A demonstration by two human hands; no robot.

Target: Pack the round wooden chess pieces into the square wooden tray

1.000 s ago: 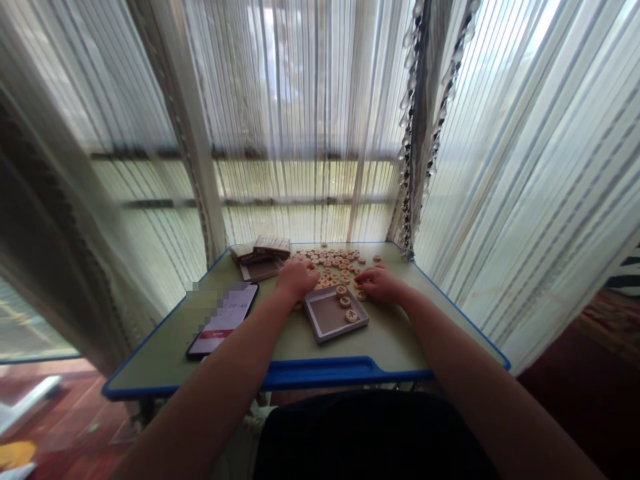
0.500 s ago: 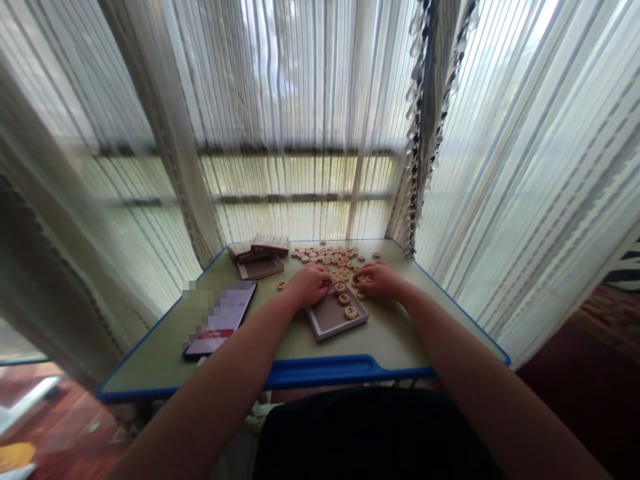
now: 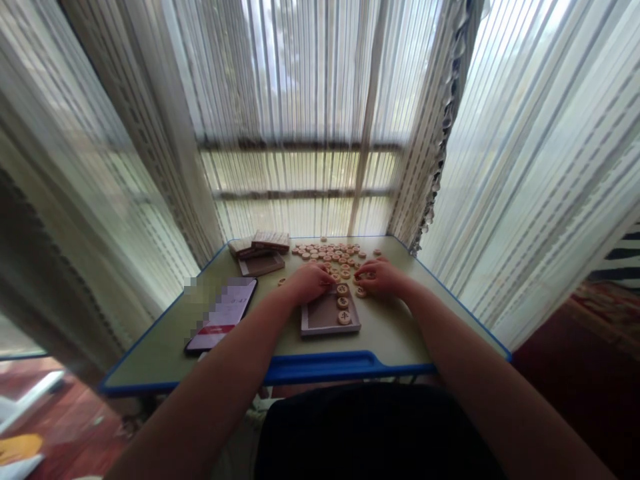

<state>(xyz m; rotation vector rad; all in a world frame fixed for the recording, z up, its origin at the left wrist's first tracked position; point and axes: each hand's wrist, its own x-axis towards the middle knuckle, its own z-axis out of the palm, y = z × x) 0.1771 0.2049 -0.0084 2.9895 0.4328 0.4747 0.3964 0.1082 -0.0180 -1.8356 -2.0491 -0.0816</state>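
- Round, pale wooden discs with dark characters (image 3: 344, 318) stood in a column of three inside a shallow, open mauve-grey tray (image 3: 330, 330); more lay loose beyond it on the pale green table (image 3: 395, 340).
- The discs looked light, stiff and smooth (likely sturdy), best pinched by the rim.
- Both hands, left (image 3: 309, 283) and right (image 3: 383, 277), had bent fingers; their grip could not be told.
- Since the earlier frame, the tray had turned squarer.
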